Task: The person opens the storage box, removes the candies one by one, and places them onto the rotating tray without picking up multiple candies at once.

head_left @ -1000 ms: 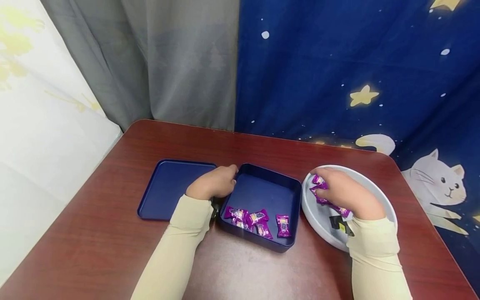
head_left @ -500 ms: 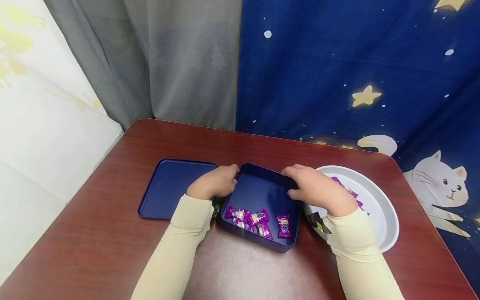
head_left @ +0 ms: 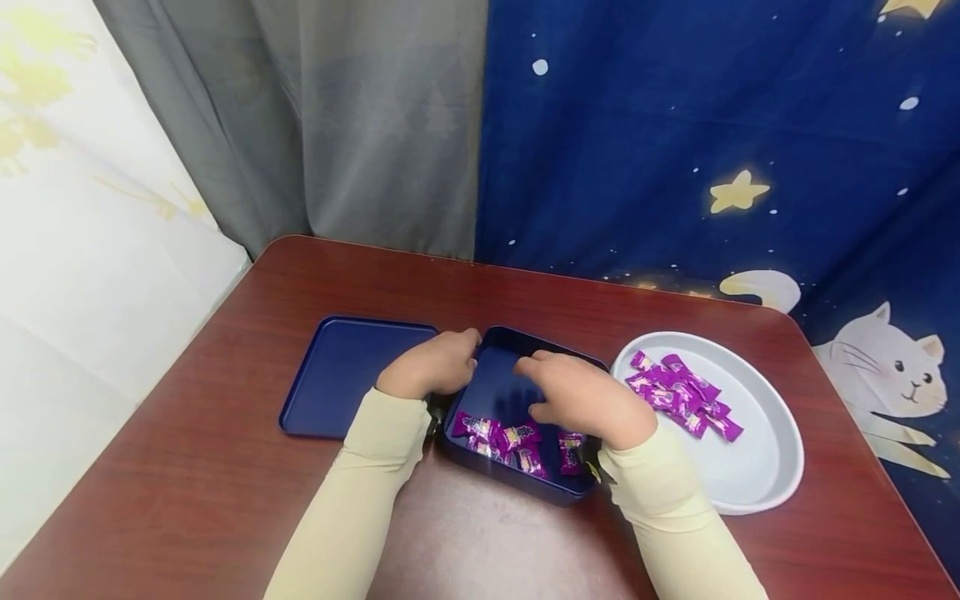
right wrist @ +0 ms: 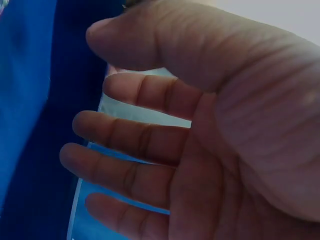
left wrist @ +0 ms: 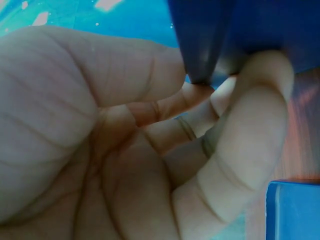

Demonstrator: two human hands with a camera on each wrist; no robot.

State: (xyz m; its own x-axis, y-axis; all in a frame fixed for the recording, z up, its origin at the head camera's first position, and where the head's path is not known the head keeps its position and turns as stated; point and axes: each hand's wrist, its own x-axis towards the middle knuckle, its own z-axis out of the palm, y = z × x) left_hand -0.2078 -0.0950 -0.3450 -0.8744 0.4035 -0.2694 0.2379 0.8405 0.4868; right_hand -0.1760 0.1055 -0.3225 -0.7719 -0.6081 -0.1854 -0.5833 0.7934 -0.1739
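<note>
My left hand (head_left: 431, 364) pinches the left wall of a dark blue rectangular box (head_left: 491, 385). In the left wrist view, thumb and fingers lie on either side of the box wall (left wrist: 285, 25). Over the right part of that box hovers my right hand (head_left: 588, 398), its fingers loosely extended. The right wrist view shows the palm and spread fingers (right wrist: 130, 172) with nothing held. Several purple wrapped candies (head_left: 517, 436) lie along the box's near side. More purple candies (head_left: 678, 396) are piled in a round white plate (head_left: 750, 475) to the right.
A flat blue tray-like lid (head_left: 352, 375) lies left of the box, by the left forearm. Brown-red table (head_left: 187, 467) surrounds these things. Behind it hang a grey curtain (head_left: 390, 125) and a blue starry curtain (head_left: 637, 150).
My right hand has moved left from the candies in the plate to above the box. The plate's candies are uncovered. My left hand stays at the box wall.
</note>
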